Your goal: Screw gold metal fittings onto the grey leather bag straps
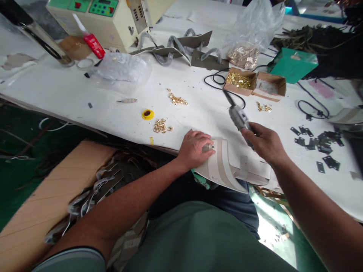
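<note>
At the table's front edge, my left hand [196, 149] grips the edge of a cream-and-beige bag panel [222, 162], which curves down over the edge. Near my fingertips a small hole or fitting shows on the panel. My right hand [263, 143] is wrapped round a grey corded electric screwdriver [239, 118], held to the right of the panel and apart from it. The tool's tip is hidden. Gold rings [160, 125] lie left of my left hand, beside a yellow round container [148, 114]. More gold fittings [178, 99] lie farther back.
Cardboard boxes of gold screws [239, 81] and clear pieces [266, 87] stand behind the screwdriver. Black small plates [323, 141] are scattered at right. A green box [295, 64], a cream machine [99, 22] and dark handled panels [181, 49] stand farther back. A carton [56, 189] sits lower left.
</note>
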`<action>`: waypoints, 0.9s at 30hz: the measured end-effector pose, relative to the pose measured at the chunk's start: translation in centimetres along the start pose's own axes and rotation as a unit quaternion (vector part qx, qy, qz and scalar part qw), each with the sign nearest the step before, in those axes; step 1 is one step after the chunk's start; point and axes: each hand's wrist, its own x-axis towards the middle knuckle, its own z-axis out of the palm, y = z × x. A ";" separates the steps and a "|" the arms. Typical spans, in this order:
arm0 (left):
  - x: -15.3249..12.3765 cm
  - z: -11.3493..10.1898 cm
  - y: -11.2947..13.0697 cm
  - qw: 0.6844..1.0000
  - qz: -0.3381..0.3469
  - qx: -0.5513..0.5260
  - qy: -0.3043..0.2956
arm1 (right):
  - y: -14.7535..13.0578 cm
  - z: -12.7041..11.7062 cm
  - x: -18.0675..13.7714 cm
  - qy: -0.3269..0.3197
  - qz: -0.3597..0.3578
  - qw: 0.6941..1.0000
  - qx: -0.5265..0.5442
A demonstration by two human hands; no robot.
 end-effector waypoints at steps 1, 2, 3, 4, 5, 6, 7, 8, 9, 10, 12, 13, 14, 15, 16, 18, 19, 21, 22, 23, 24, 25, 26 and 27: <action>0.0 0.0 0.0 1.000 0.000 -0.001 0.000 | -1.0 -0.2 -0.3 0.000 0.007 0.994 0.105; 0.0 0.0 0.1 1.000 -0.001 -0.002 -0.001 | -2.2 -0.3 -0.6 0.003 0.008 0.979 0.202; 0.0 -0.1 0.1 1.000 -0.004 -0.002 -0.001 | -3.4 -0.2 -0.8 0.010 0.006 0.961 0.276; 0.1 -0.1 0.2 1.000 -0.006 -0.001 -0.001 | -4.6 0.0 -1.0 0.023 0.001 0.946 0.323; 0.1 -0.1 0.2 1.000 -0.009 -0.001 -0.001 | -5.8 0.5 -1.1 0.039 -0.004 0.937 0.348; 0.1 -0.2 0.2 1.000 -0.010 -0.001 -0.002 | -6.8 1.2 -1.1 0.058 -0.008 0.931 0.361; 0.1 -0.2 0.3 1.000 -0.010 -0.001 -0.003 | -7.6 2.0 -1.1 0.082 -0.013 0.926 0.369; 0.1 -0.2 0.2 1.000 -0.010 -0.001 -0.006 | -8.2 2.9 -1.0 0.108 -0.022 0.920 0.376; 0.1 -0.2 0.2 1.000 -0.010 -0.001 -0.009 | -8.6 3.8 -0.9 0.130 -0.034 0.913 0.385; 0.1 -0.2 0.2 1.000 -0.010 0.000 -0.012 | -8.9 4.6 -0.8 0.145 -0.048 0.908 0.390; 0.1 -0.2 0.2 1.000 -0.009 0.002 -0.015 | -8.9 6.0 -0.7 0.157 -0.081 0.908 0.381; 0.1 -0.2 0.2 1.000 -0.009 0.003 -0.015 | -8.8 6.5 -0.6 0.156 -0.095 0.912 0.367; 0.0 -0.2 0.2 1.000 -0.008 0.004 -0.015 | -8.7 6.9 -0.6 0.154 -0.101 0.919 0.350; 0.0 -0.2 0.2 1.000 -0.009 0.005 -0.015 | -8.5 7.2 -0.7 0.150 -0.101 0.927 0.328; 0.0 -0.2 0.1 1.000 -0.009 0.006 -0.016 | -8.4 7.5 -0.7 0.147 -0.095 0.937 0.303; 0.0 -0.1 0.1 1.000 -0.011 0.007 -0.019 | -8.1 7.8 -0.8 0.142 -0.077 0.954 0.253; -0.1 -0.1 0.1 1.000 -0.012 0.007 -0.020 | -8.0 8.0 -0.8 0.139 -0.071 0.959 0.236; -0.1 0.0 0.0 1.000 -0.013 0.006 -0.020 | -7.8 8.3 -0.9 0.136 -0.069 0.963 0.224; -0.1 0.0 0.0 1.000 -0.013 0.005 -0.020 | -7.7 8.5 -0.9 0.135 -0.071 0.962 0.225; -0.1 0.0 0.0 1.000 -0.014 0.004 -0.020 | -7.7 8.6 -0.9 0.135 -0.073 0.961 0.229; -0.1 0.1 0.0 1.000 -0.014 0.002 -0.019 | -7.7 8.7 -0.9 0.134 -0.076 0.960 0.232; -0.1 0.1 -0.1 1.000 -0.015 0.001 -0.019 | -7.7 8.7 -0.9 0.134 -0.079 0.960 0.234; -0.1 0.1 -0.1 1.000 -0.015 0.000 -0.018 | -7.7 8.8 -0.9 0.133 -0.082 0.959 0.236; -0.1 0.2 -0.1 1.000 -0.014 -0.001 -0.015 | -7.7 8.8 -0.9 0.131 -0.085 0.959 0.237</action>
